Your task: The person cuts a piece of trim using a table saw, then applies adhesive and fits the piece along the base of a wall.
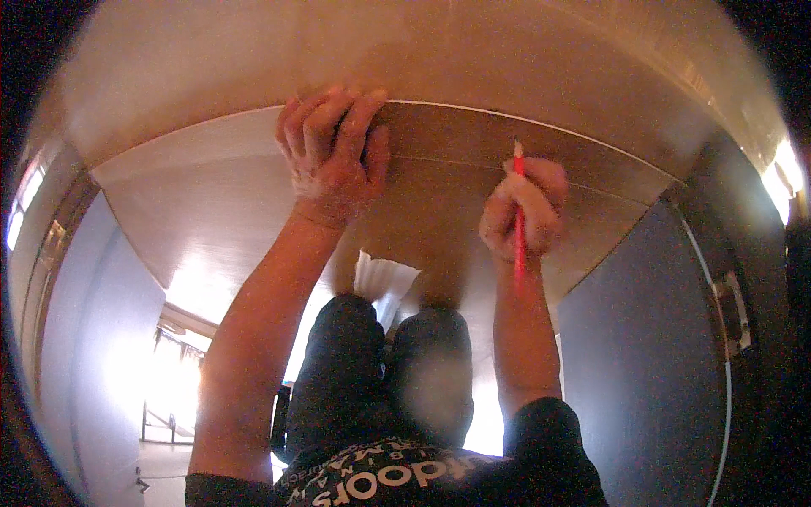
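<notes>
A wide brown wood-look board (456,186) spreads in front of my knees, with a thin pale line along its far edge. My left hand (334,148) rests on this board, fingers bent and a little apart, with the fingertips at the far edge. To its right, my right hand (541,207) is closed around a red pencil (519,228). The pencil's sharpened tip points away from me, toward the pale line. Whether the tip touches the board, I cannot tell.
Grey-blue door panels stand at the left (110,287) and right (650,321). A metal plate (733,313) is fitted by the right one. A crumpled white sheet (382,277) lies by my knees. Beyond the pale line stretches a smooth tan surface (338,51).
</notes>
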